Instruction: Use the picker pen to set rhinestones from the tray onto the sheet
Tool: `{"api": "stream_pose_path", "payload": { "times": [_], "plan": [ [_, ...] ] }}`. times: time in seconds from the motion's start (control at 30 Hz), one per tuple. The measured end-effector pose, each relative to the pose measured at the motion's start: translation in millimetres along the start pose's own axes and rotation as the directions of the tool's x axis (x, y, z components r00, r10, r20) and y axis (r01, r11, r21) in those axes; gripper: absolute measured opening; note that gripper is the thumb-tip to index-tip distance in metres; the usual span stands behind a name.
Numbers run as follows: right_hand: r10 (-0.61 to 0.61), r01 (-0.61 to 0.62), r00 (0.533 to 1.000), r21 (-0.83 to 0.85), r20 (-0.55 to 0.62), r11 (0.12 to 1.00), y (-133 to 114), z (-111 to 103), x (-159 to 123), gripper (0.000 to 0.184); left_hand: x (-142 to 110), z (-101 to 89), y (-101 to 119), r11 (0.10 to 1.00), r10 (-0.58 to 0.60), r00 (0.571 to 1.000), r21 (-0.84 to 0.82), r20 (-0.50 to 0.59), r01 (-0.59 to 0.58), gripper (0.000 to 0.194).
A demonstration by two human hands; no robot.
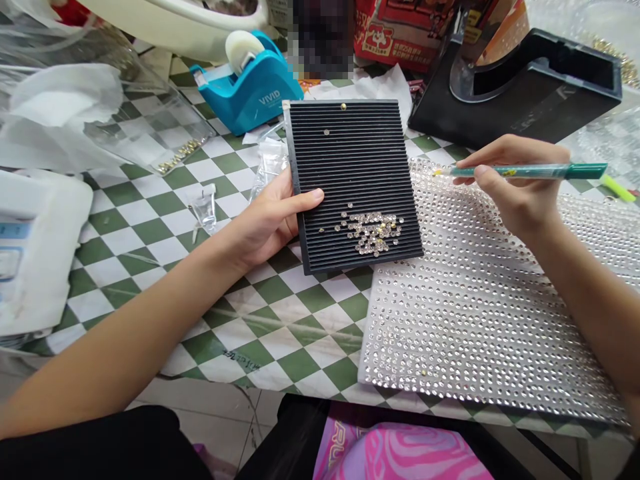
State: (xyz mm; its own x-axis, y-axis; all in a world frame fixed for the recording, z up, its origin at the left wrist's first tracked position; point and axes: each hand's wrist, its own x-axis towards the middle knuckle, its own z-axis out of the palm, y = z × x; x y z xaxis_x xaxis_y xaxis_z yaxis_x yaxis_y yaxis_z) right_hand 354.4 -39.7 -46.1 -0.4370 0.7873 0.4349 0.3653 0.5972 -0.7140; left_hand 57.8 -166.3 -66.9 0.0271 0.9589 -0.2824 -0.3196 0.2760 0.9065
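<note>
My left hand (285,217) grips the left edge of a black ridged tray (350,167), thumb on top and fingers beneath. Loose rhinestones (373,233) lie in a cluster near the tray's lower end, a few of them yellowish. My right hand (525,183) pinches a green-capped pen-like picker (540,172) with a yellow tip, held nearly level. That tip is over the upper left part of a white sheet (367,360) covered in rows of clear rhinestones. Whether the tip touches the sheet cannot be made out.
A blue tape dispenser (250,87) stands behind the tray, and a black one (515,93) is at the back right. Plastic bags (165,133) and a white package (37,247) lie left. The table has a green-and-white checked cover (280,320).
</note>
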Motion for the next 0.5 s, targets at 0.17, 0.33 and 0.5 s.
{"api": "stream_pose_path", "payload": {
  "times": [0.17,0.33,0.5],
  "plan": [
    [-0.059,0.059,0.998,0.001,0.019,0.998,5.6,-1.2,-0.4,0.014,0.4,1.0,-0.2,1.0,0.006,1.0,0.001,0.008,-0.006,0.053],
    [-0.093,0.095,0.995,-0.052,0.041,0.994,9.0,-1.6,-1.2,0.016,1.6,1.5,-0.2,1.0,0.019,1.0,-0.017,0.007,-0.018,0.062],
    [-0.098,0.099,0.995,-0.032,0.037,0.995,5.1,-1.8,-1.4,0.015,2.4,1.0,-1.0,0.998,0.03,0.999,-0.055,0.019,-0.029,0.058]
  ]
}}
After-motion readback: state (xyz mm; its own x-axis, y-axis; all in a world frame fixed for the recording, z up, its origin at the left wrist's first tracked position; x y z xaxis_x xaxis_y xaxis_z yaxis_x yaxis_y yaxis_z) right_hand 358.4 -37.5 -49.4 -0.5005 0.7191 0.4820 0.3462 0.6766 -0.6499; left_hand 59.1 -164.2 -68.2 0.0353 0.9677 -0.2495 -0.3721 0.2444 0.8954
